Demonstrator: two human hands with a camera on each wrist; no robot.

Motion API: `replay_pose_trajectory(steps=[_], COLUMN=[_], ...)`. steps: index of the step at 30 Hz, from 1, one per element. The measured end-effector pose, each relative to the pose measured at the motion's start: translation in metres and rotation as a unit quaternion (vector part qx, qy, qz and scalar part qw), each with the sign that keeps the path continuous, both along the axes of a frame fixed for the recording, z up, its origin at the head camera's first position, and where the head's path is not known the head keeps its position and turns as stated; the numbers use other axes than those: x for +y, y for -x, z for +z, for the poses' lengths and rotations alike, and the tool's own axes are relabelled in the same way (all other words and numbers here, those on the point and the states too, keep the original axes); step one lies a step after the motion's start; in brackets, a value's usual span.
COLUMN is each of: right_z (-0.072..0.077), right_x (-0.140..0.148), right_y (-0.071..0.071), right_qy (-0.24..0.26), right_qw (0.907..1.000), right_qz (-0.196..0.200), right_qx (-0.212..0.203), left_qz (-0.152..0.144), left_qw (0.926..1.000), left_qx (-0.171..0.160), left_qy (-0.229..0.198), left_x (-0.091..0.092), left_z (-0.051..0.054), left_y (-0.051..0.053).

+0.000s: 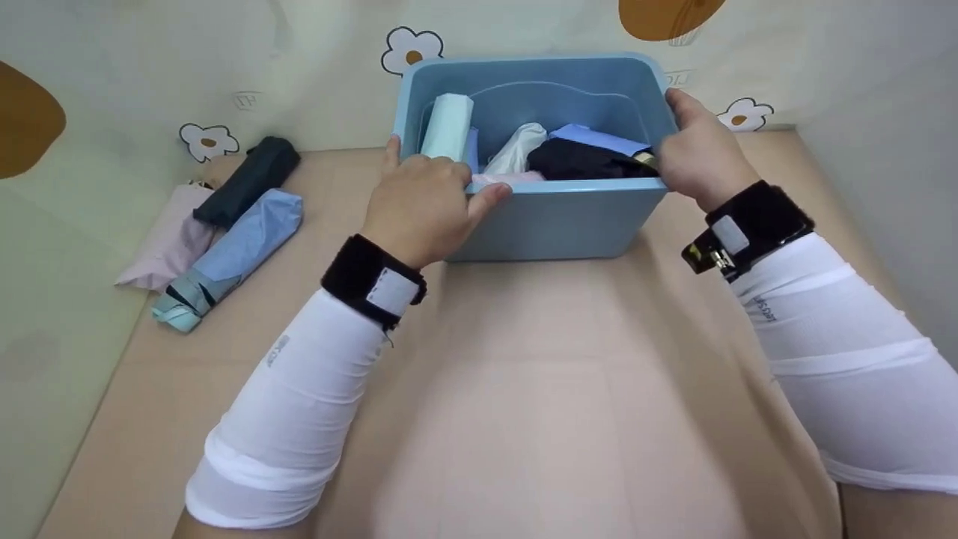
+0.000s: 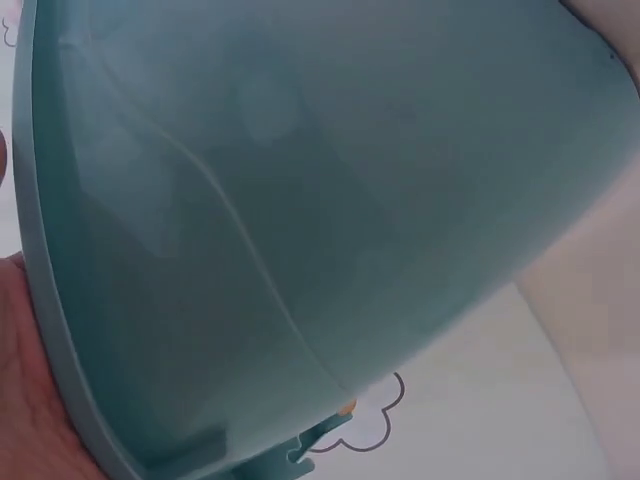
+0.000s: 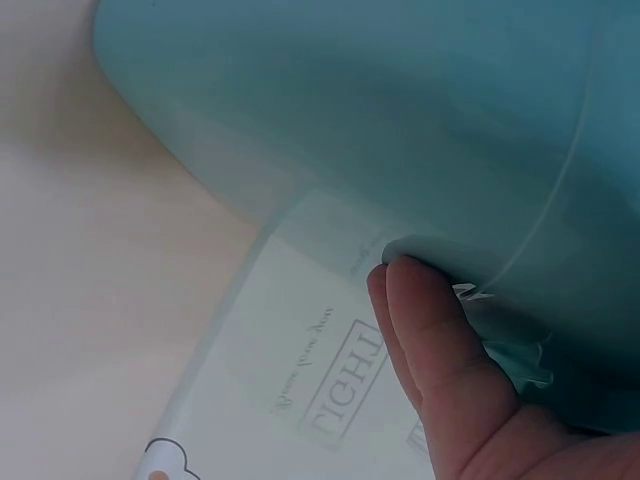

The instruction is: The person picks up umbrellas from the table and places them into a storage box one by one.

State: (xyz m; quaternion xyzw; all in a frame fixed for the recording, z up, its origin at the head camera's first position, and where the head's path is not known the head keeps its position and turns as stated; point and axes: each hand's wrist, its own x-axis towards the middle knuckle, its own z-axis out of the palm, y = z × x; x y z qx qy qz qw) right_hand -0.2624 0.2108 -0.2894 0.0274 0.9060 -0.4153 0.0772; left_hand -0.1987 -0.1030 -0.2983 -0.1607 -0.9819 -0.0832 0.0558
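Note:
A blue plastic storage bin (image 1: pixel 554 221) stands near the wall at the back of the surface. My left hand (image 1: pixel 423 198) grips its near left corner, thumb along the front rim. My right hand (image 1: pixel 703 153) holds the right end at the rim; in the right wrist view, the fingers (image 3: pixel 435 325) lie against the outer wall. Inside the bin are a pale mint rolled bundle (image 1: pixel 447 127), a whitish bundle (image 1: pixel 518 146), a blue bundle (image 1: pixel 599 138), a black bundle (image 1: pixel 576 159) and something pink (image 1: pixel 513 177). Their lower parts are hidden.
To the left lie a dark green bundle (image 1: pixel 247 182), a blue bundle with a patterned end (image 1: pixel 251 232) and a pink pouch (image 1: pixel 176 236), resembling folded umbrellas. A flower-printed wall covering (image 1: pixel 329 90) rises behind the beige surface (image 1: pixel 524 412).

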Motion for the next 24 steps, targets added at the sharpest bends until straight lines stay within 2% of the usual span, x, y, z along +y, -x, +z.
replay_pose_trajectory(steps=[3, 7, 10, 13, 16, 18, 20, 24], right_z=[0.0, 0.0, 0.001, 0.003, 0.004, 0.003, 0.003, 0.001], right_x=[0.0, 0.0, 0.004, 0.01, 0.011, 0.009, 0.007, 0.001], right_y=[-0.001, -0.002, -0.004, -0.006, -0.007, -0.006, -0.005, -0.002], right_qy=[0.003, 0.001, -0.002, -0.004, -0.006, -0.006, -0.006, -0.005], right_qw=[1.0, 1.0, 0.9999, 0.9999, 1.0, 1.0, 1.0, 0.9999], right_qz=[0.0, 0.004, 0.001, -0.005, -0.003, 0.001, 0.005, 0.012], right_qx=[-0.005, -0.008, -0.012, -0.01, 0.0, 0.002, 0.002, -0.004], left_qz=[0.02, 0.03, 0.033, 0.055, 0.107, 0.149, 0.194, 0.281], left_qw=[0.9992, 0.9944, 0.9913, 0.9918, 0.9919, 0.9869, 0.9775, 0.9497], left_qx=[0.033, 0.086, 0.089, 0.063, 0.007, -0.036, -0.075, -0.134], left_qy=[-0.002, -0.054, -0.092, -0.097, -0.068, -0.049, -0.036, -0.032], left_x=[0.004, 0.002, -0.007, -0.024, -0.057, -0.09, -0.129, -0.205], left_z=[-0.007, -0.021, -0.03, -0.036, -0.039, -0.04, -0.042, -0.052], left_y=[-0.004, -0.008, -0.012, -0.016, -0.018, -0.019, -0.021, -0.035])
